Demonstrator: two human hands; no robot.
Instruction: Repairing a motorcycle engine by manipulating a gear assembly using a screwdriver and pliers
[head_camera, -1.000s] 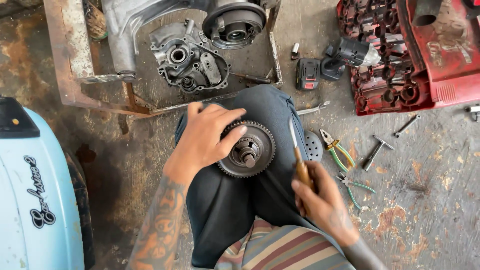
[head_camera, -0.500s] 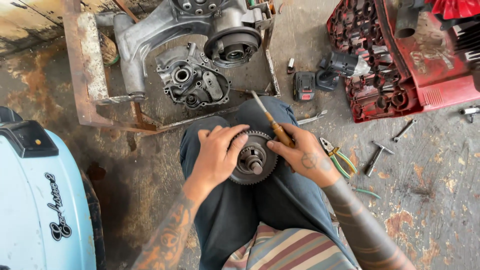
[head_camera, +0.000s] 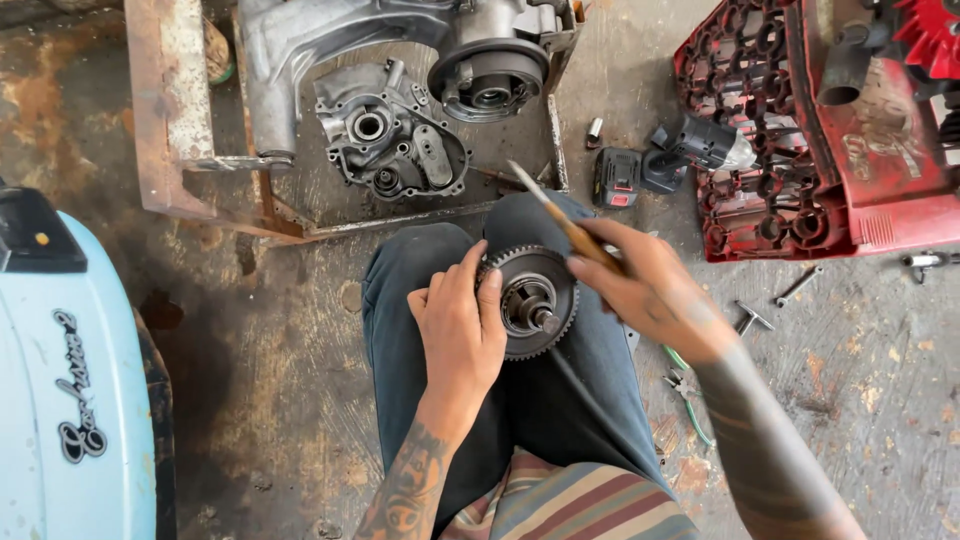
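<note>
A round toothed gear assembly (head_camera: 533, 300) rests on my lap, between my knees in dark trousers. My left hand (head_camera: 458, 330) grips its left rim and steadies it. My right hand (head_camera: 640, 285) holds a screwdriver (head_camera: 562, 222) with a wooden handle; the metal blade points up and to the left, above the gear and clear of it.
An engine casing (head_camera: 400, 145) and a larger engine block (head_camera: 480, 70) sit on a rusty metal frame (head_camera: 175, 120) ahead. A cordless drill (head_camera: 680, 155), a red crate (head_camera: 800, 130), loose tools (head_camera: 770, 305) and green-handled pliers (head_camera: 690, 395) lie right. A pale blue scooter body (head_camera: 70, 380) stands left.
My right hand brought the screwdriver from beside my right knee up over the gear, then lifted its tip off the gear. My left hand slid from on top of the gear to its left rim.
</note>
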